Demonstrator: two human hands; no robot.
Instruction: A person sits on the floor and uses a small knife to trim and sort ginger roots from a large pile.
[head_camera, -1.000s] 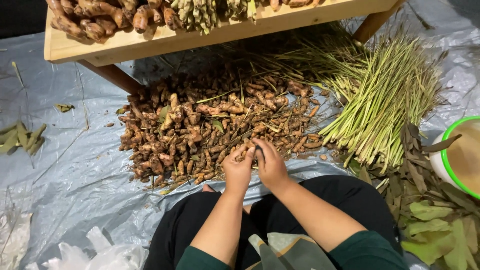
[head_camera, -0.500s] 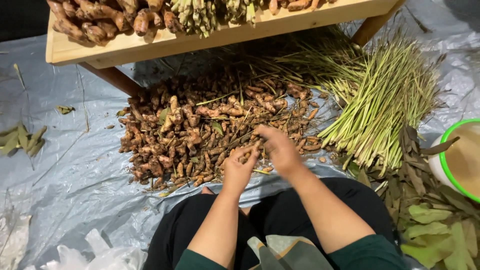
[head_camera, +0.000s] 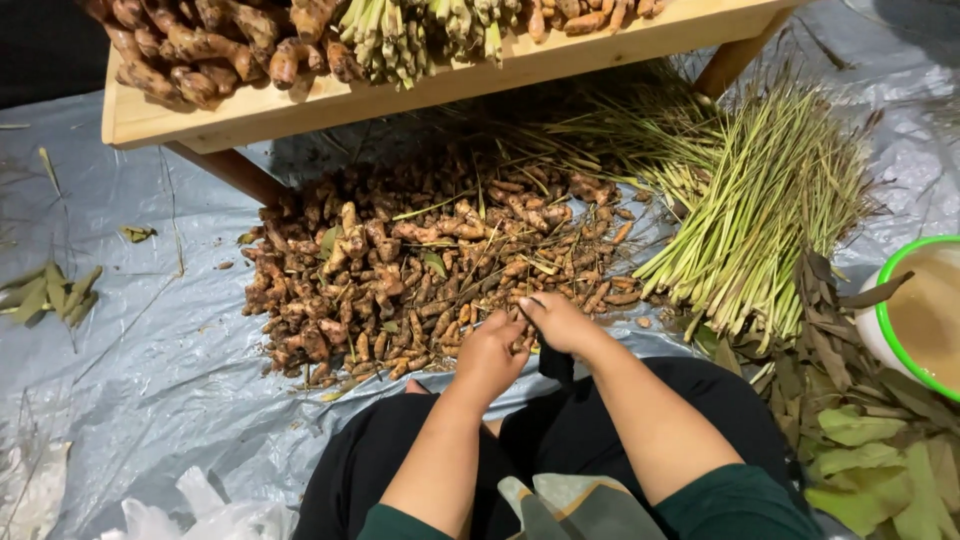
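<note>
Where the grey plastic ground sheet (head_camera: 150, 400) meets the knees, a heap of brown knobbly turmeric-like roots (head_camera: 420, 270) lies, judged light, stiff, brittle at the knuckles (best pinched mid-finger). Left hand (head_camera: 492, 352) and right hand (head_camera: 557, 322) curl together at its near edge, apparently pinching one small root; the grasp itself is hidden.

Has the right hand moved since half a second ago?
Yes. The right hand pulled back from the root pile toward the lap, beside the left hand.
</note>
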